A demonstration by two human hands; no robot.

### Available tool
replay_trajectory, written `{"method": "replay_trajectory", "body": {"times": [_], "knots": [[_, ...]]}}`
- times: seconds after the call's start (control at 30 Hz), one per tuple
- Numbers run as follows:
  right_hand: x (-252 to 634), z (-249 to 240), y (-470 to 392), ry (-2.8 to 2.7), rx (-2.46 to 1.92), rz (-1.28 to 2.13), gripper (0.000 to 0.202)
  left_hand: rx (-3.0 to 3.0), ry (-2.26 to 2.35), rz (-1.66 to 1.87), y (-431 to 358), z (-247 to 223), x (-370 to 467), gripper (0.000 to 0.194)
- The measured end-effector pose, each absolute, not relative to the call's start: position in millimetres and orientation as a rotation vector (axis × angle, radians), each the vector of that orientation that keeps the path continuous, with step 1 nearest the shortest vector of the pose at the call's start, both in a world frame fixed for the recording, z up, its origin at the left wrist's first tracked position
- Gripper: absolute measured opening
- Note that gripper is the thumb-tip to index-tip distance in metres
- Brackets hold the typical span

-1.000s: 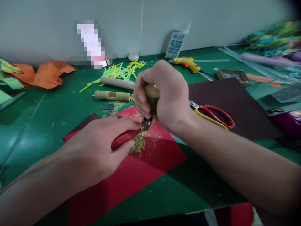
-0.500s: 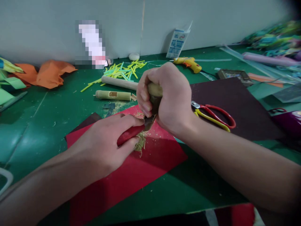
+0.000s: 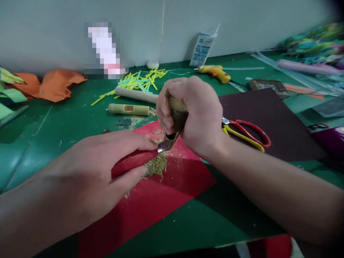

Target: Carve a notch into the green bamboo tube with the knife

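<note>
My left hand (image 3: 99, 172) is closed around the red handle of a carving tool (image 3: 134, 162), whose metal blade points right and meets the lower end of a bamboo piece (image 3: 178, 114). My right hand (image 3: 195, 111) grips this bamboo piece, which is held at a slant with its hollow end facing down; the fingers hide much of it. Below both lies a heap of fine greenish shavings (image 3: 158, 165) on a red sheet (image 3: 172, 190).
Behind are a cut bamboo tube (image 3: 129, 109), a wooden rod (image 3: 137, 95), yellow strips (image 3: 134, 81), a glue gun (image 3: 216, 73) and a drink carton (image 3: 202, 49). Red-and-yellow-handled scissors (image 3: 249, 134) rest on a dark sheet (image 3: 268, 111) at right.
My left hand has drawn back to the left and slightly down with the tool, so the metal blade now shows. My right hand has shifted slightly right and down with the bamboo.
</note>
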State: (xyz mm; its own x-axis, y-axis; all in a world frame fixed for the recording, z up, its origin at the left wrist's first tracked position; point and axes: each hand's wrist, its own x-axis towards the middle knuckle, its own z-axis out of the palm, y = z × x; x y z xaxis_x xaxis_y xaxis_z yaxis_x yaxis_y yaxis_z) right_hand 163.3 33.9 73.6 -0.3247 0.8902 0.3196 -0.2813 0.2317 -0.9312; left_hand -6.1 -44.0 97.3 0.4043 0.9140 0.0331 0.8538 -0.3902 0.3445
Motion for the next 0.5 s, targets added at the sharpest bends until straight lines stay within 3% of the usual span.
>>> {"method": "replay_trajectory", "body": {"times": [0.5], "knots": [[172.6, 90.8, 34.0, -1.421, -0.606, 1.272, 0.016, 2.207, 1.517, 0.263, -33.3, 98.0, -3.2, 0.028]]}}
